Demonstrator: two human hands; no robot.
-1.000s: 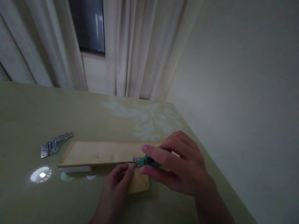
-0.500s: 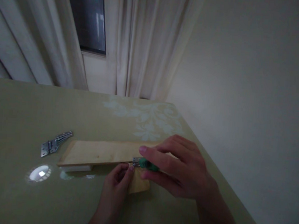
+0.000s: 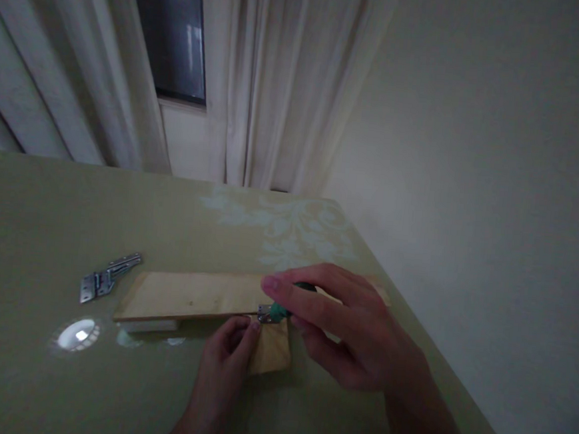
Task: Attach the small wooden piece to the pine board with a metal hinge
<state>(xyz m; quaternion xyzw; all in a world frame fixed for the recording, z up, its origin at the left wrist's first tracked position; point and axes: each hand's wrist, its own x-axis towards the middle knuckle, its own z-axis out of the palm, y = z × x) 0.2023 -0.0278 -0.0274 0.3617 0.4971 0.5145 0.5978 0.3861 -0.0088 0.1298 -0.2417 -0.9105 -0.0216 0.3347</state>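
head | right hand (image 3: 355,332) grips green screwdriver (image 3: 278,312) | left hand (image 3: 220,365) pinched at pale wood plank (image 3: 193,296)

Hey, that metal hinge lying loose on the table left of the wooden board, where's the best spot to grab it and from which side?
Probably pinch the metal hinge across its narrow strap end, the end nearer the wooden board, coming from above. It lies flat on the table, apart from the board, so both long edges are free.
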